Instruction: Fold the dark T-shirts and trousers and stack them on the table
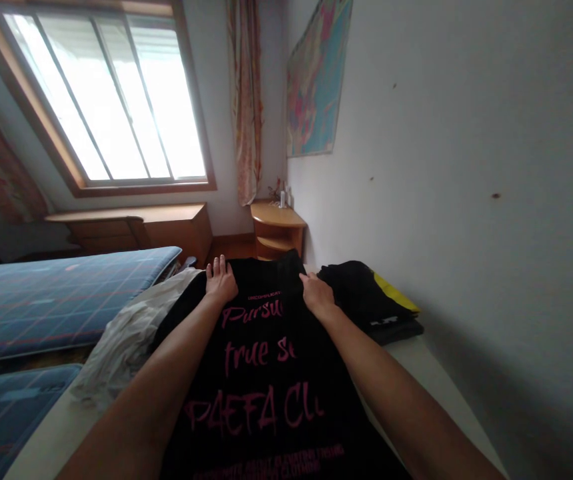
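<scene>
A black T-shirt (261, 373) with pink lettering lies spread on a pale tabletop (446, 427), its right side folded over part of the print. My left hand (221, 281) rests flat on the shirt's far left part, fingers stretched out and pointing away. At the far right, my right hand (316, 293) has its fingers closed on the shirt's folded edge. Right beside that hand sits a stack of folded dark clothes (361, 293) with a yellow piece in it. A crumpled whitish plastic bag or cloth (121, 347) lies to the left of the shirt.
Blue checked mattresses (66, 300) stand to the left. A wooden desk (166, 213) is under the window (111, 100). A corner shelf (276, 217) with small items stands beyond the table. The white wall (446, 167) bounds the right side, with a map (316, 87) hung on it.
</scene>
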A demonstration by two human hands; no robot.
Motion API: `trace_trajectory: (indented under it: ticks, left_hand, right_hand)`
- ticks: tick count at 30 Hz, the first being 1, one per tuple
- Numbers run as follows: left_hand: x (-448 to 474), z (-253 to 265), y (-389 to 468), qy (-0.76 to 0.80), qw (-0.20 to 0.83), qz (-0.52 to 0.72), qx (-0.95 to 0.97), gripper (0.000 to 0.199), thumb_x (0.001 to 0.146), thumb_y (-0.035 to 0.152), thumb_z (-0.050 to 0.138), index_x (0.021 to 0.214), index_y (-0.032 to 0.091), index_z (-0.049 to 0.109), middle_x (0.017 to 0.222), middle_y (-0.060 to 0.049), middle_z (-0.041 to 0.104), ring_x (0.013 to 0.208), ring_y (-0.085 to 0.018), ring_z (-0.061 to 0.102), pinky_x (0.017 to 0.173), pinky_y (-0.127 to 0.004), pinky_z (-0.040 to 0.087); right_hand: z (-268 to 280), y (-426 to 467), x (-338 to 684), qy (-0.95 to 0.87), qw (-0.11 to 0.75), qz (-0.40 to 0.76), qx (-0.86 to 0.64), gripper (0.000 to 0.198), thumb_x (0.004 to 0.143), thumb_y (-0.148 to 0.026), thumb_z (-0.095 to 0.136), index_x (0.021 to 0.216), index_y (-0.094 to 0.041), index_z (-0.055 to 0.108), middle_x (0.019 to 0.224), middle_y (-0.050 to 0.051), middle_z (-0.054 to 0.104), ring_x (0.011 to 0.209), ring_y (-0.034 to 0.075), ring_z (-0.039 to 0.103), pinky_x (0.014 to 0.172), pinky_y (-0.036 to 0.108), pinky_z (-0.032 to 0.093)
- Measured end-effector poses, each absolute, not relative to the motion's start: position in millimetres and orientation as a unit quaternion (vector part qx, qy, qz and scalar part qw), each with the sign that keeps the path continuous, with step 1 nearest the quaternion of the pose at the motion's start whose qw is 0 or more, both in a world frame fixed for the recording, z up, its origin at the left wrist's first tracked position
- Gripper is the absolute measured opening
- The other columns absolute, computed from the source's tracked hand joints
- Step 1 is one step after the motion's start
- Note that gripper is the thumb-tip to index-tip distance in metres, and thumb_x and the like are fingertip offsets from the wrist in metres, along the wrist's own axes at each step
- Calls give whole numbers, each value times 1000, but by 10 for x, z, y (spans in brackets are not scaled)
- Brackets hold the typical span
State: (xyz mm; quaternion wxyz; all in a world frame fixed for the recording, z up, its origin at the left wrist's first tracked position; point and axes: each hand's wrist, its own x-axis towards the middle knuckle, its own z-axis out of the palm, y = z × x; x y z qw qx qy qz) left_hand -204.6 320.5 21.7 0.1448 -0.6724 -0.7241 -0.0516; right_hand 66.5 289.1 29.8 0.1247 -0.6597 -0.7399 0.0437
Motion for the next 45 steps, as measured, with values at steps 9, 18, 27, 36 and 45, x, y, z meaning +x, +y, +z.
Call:
trace_trajectory:
  ticks: [9, 18, 27, 36, 45]
  left_hand:
    - [-2036, 163, 2742, -659, 152, -44, -735, 61, 88, 29, 55, 145, 10, 47, 163, -18, 21, 151, -33, 19, 120, -47, 19]
    - [-2414, 157, 1820, -704, 184, -81, -681, 49, 89, 28, 55, 138, 22, 58, 155, -15, 41, 140, -36, 38, 112, -48, 31]
    - [-2770, 320, 1722, -751, 124, -59, -646, 42, 93, 27, 43, 129, 19, 64, 126, -14, 63, 117, -32, 59, 101, -43, 42]
    - [-2981, 584, 2241, -795, 93, -59, -596, 65, 86, 31, 51, 144, 2, 41, 141, -28, 47, 125, -39, 54, 98, -45, 44]
    - [-2729, 437, 1805, -733, 173, -120, -647, 43, 89, 32, 52, 128, 17, 59, 142, -17, 46, 127, -35, 48, 102, -45, 42]
  right_hand:
    - [50, 2642, 618, -759, 70, 13, -647, 49, 94, -7, 36, 141, -9, 52, 163, 21, 22, 133, 32, 47, 106, 41, 39]
    - [-41, 1914, 873, -787, 74, -22, -612, 45, 97, -23, 47, 139, -11, 55, 150, 22, 44, 125, 32, 54, 104, 39, 41]
    - [-31, 1660, 1109, -762, 105, 79, -633, 47, 93, -20, 52, 140, -17, 53, 125, 14, 67, 112, 26, 65, 95, 34, 47]
    - [-68, 1799, 1123, -755, 125, 87, -637, 37, 91, -11, 47, 123, -13, 65, 126, 13, 66, 116, 22, 62, 99, 29, 44]
    - [-3, 1464, 1110, -803, 151, 1, -576, 35, 91, -18, 54, 124, -17, 68, 138, 16, 56, 122, 28, 56, 106, 39, 43]
